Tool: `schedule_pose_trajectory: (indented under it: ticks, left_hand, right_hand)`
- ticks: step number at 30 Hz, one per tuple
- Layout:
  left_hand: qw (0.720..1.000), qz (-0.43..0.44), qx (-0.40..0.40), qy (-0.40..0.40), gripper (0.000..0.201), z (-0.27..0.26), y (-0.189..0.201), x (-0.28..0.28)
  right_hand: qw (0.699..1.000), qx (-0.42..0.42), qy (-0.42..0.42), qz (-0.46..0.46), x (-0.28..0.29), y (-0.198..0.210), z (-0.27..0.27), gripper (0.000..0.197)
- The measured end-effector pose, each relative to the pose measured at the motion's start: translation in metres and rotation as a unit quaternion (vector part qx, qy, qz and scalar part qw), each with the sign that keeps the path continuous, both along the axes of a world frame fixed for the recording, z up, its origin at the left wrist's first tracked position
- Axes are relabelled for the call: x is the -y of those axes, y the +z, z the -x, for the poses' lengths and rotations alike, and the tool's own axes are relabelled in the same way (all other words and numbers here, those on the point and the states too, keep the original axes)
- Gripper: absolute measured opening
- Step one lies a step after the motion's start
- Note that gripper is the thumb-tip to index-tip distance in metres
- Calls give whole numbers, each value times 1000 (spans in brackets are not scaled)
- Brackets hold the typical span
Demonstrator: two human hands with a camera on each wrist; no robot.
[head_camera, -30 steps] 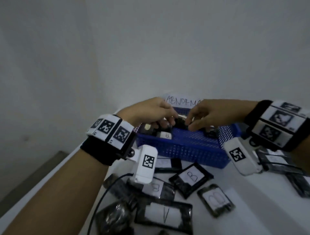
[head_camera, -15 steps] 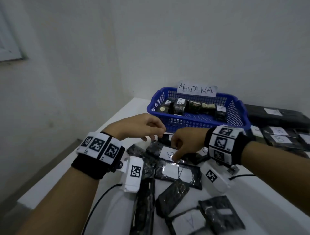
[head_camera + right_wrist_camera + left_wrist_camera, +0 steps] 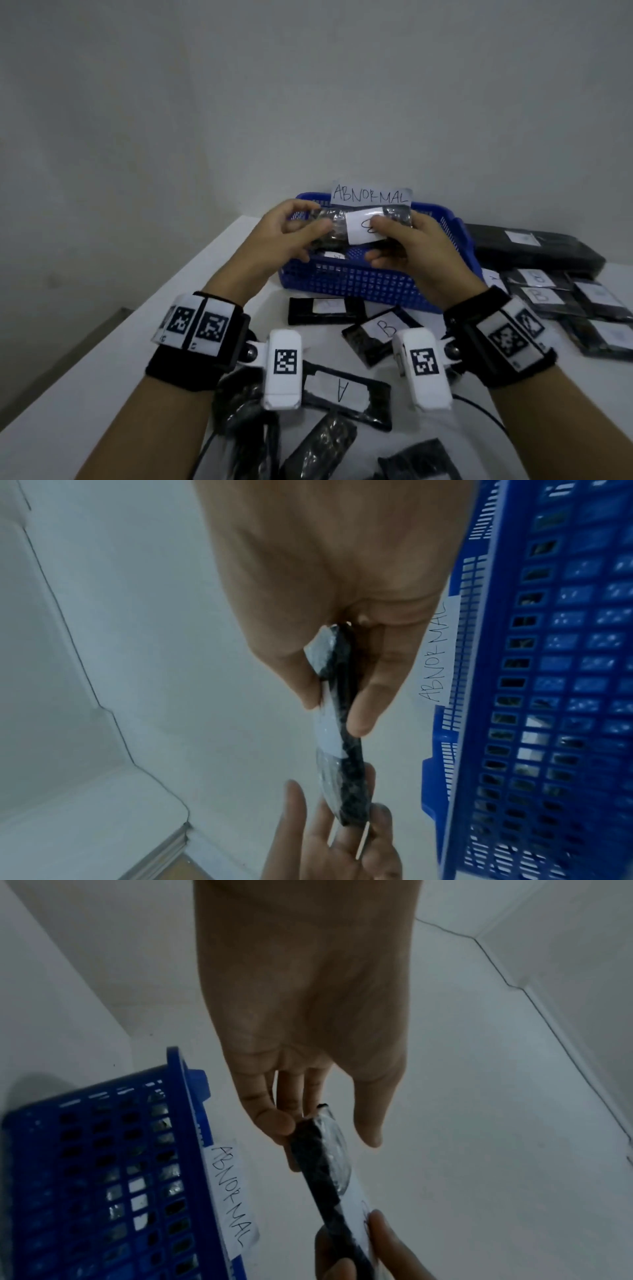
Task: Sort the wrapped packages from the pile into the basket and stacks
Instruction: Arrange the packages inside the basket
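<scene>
- Flat black plastic-wrapped package with a white paper label [image 3: 356, 228], centre frame above the blue perforated plastic basket [image 3: 370, 284], looks light, thin and slick
- Left hand [image 3: 287, 236] and right hand [image 3: 414, 246] each pinch one end between thumb and fingers; ends seem the safest hold
- White tabletop [image 3: 191, 308] against a bare grey wall [image 3: 308, 102], with more black packages [image 3: 346, 394] lower frame

One blue basket [image 3: 359, 284], two hands, many wrapped packages, count unclear.
</scene>
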State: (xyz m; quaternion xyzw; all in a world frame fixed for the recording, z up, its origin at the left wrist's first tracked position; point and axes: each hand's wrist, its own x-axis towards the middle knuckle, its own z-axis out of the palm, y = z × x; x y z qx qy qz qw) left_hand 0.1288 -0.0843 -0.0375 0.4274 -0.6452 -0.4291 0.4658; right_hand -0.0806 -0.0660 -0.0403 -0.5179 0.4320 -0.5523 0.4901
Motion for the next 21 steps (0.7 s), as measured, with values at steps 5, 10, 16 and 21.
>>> schedule_pose_trajectory:
  ticks: [5, 10, 16, 21]
  left_hand:
    - [998, 56, -15, 5, 27, 15, -5, 12]
    - [995, 98, -33, 3, 29, 23, -8, 14]
    - [987, 152, -47, -6, 8, 34, -1, 11]
    - [987, 152, -47, -23, 15, 32, -1, 8]
  right_hand:
    - [998, -4, -28, 49, 1, -9, 2, 27]
    - [998, -48, -12, 44, -3, -3, 17, 34]
    - [998, -15, -36, 55, -4, 2, 21, 19]
    - [990, -28, -60, 127, -1, -3, 23, 19]
